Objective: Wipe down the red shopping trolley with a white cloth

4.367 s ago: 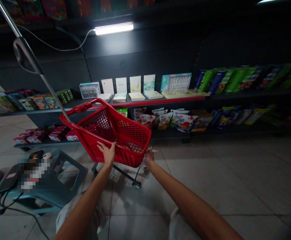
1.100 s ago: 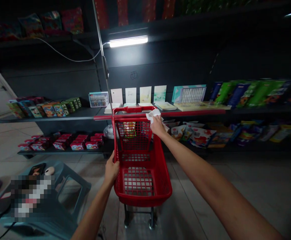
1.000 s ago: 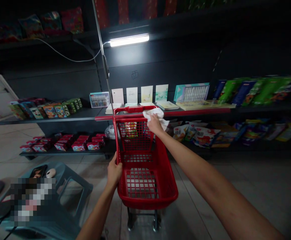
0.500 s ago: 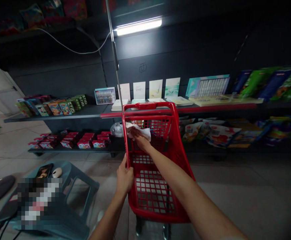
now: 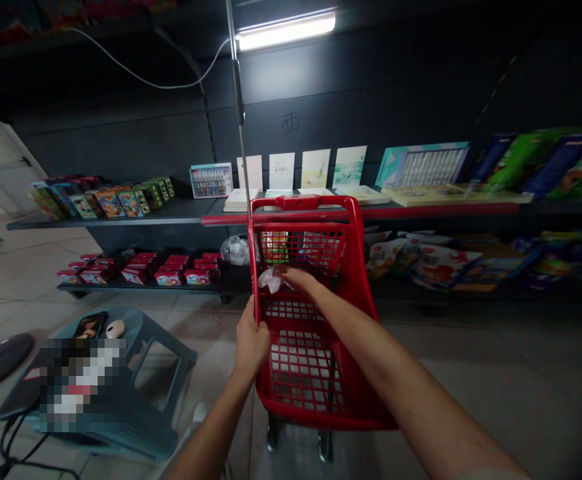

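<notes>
A red plastic shopping cart point(image 5: 328, 419) stands in front of me, its basket made of open grid. My left hand point(image 5: 252, 337) is closed around the cart's left rim. Inside the basket, near its far left corner, my right hand point(image 5: 298, 277) presses a crumpled white cloth or tissue point(image 5: 271, 280) against the side; the fingers are partly hidden and blurred. A thin metal pole point(image 5: 241, 107) rises at the cart's left edge.
Behind the cart are shelves with books point(image 5: 315, 168), marker sets point(image 5: 211, 181), small red boxes point(image 5: 171, 277) and snack bags point(image 5: 443, 263). A crumpled clear plastic bag point(image 5: 235, 250) lies on the lower shelf. At left stands a blue-grey stool point(image 5: 143, 400) bearing a phone point(image 5: 91, 325) and cables.
My right hand has moved down with the white cloth, from the upper left rim to lower inside the basket. My left hand still grips the rim. The view has shifted slightly.
</notes>
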Motion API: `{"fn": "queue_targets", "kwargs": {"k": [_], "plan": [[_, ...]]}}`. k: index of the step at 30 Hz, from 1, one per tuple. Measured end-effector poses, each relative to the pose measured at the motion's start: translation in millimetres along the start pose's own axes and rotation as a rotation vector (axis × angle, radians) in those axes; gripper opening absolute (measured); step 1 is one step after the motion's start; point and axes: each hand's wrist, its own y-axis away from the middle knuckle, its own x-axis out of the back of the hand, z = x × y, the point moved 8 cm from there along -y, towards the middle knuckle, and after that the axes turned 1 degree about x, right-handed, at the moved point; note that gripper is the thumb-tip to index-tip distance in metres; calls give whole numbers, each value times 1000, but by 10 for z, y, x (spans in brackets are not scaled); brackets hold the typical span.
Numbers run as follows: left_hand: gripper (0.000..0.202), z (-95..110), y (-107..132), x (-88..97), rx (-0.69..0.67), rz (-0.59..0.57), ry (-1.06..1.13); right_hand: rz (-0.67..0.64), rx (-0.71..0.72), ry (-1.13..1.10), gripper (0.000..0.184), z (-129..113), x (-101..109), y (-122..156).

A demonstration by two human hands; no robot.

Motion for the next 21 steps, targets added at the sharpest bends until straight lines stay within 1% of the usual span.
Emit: {"fn": "queue_targets", "kwargs": {"k": [2,4,6,7,8,9,10,11,13,15,18,21], "plan": [[71,-21,4,-18,20,5,-10,-3,76,41,31,-51,316,-194],[72,-29,8,-32,24,10,-13,118,110,136,35,-103,696,-360],[71,-12,13,-40,5,13,-10,268,84,230,38,-128,1007,-446],[70,0,16,-43,-6,13,-8,325,54,264,39,-121,1102,-453],[69,13,19,-47,-17,11,-7,365,21,286,40,-99,1148,-436],[68,26,22,-53,-29,4,-5,379,-14,297,41,-60,1140,-401],[67,38,25,-58,-40,-3,-3,367,-53,295,41,-4,1082,-349],[66,47,27,-62,-49,-9,1,333,-91,282,42,64,981,-284],[66,50,29,-67,-55,-17,7,244,-153,230,42,198,705,-118],[68,26,27,-64,-33,-9,2,191,-175,167,44,269,423,67],[72,-17,24,-64,8,13,-18,169,-141,99,42,225,86,297],[69,-11,25,-90,5,15,-28,142,-113,89,36,120,-137,429]]}}
